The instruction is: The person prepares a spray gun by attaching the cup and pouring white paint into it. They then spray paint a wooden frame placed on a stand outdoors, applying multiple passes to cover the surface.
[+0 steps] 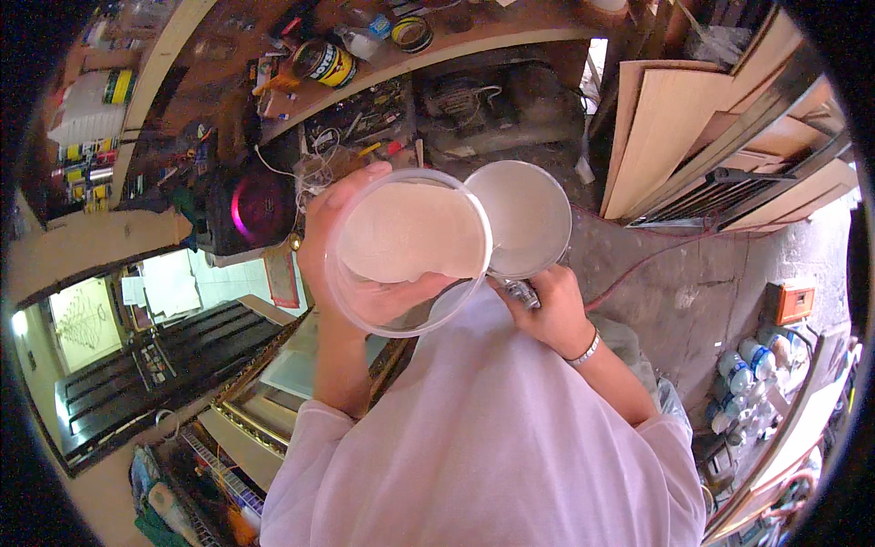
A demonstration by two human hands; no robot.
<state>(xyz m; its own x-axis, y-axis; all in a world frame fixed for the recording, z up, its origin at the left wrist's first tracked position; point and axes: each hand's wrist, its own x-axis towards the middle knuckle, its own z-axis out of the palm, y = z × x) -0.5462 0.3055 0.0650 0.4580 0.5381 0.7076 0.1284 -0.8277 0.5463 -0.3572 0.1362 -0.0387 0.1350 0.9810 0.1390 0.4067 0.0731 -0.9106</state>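
Observation:
My left hand (321, 239) is wrapped round a clear plastic tub (365, 310) from its left side and underneath, with fingers showing through its wall. Cream-coloured liquid (415, 228) covers part of the tub's inside. Close against the tub's right rim, and partly overlapped by it, is an open round cup (521, 219) with a pale inside. Below that cup, my right hand (554, 305) is closed round a silver metal body (521, 292), which looks like a spray gun carrying the cup. Whether liquid passes between the two vessels cannot be made out.
A cluttered wooden shelf (437, 50) with a yellow-and-black can (324, 64) runs across the back. Wood panels (670, 128) lean at right, near a red hose (638, 269) on the floor. Gilt frames (251, 419) stand at left; plastic bottles (734, 369) lie at right.

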